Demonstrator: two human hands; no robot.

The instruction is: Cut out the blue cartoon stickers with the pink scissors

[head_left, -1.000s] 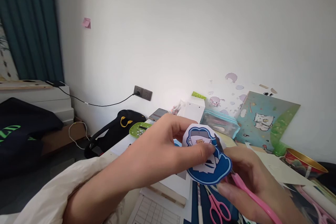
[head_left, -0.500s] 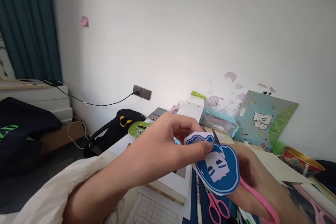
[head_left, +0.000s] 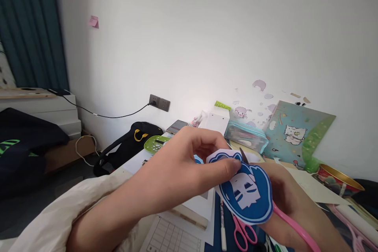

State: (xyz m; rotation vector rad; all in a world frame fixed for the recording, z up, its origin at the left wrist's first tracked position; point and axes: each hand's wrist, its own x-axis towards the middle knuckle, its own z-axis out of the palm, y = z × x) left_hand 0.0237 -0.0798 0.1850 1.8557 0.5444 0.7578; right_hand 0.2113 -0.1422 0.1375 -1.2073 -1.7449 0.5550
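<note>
My left hand (head_left: 203,161) pinches the upper left part of a paper cutout (head_left: 254,201), its thumb lying on the printed front. The cutout shows a pale cartoon face on dark blue with a white border. Behind the paper, my right hand (head_left: 283,193) grips pink-handled scissors (head_left: 292,222). A dark blade tip (head_left: 243,156) pokes up at the paper's top edge; most of the blades and the right fingers are hidden by the cutout. A second pair of pink scissors (head_left: 243,232) lies on the desk below, beside a white pen (head_left: 223,228).
A thick white book or block (head_left: 191,216) and a gridded sheet (head_left: 174,236) lie below my left forearm. Farther back stand a clear pencil case (head_left: 246,136) and a teal folder (head_left: 295,134). A red and gold bowl (head_left: 336,181) sits at the right.
The cutout has shifted slightly right and down and turned a little. My right hand and the scissors' handle have moved slightly with it, while the left hand keeps its pinch.
</note>
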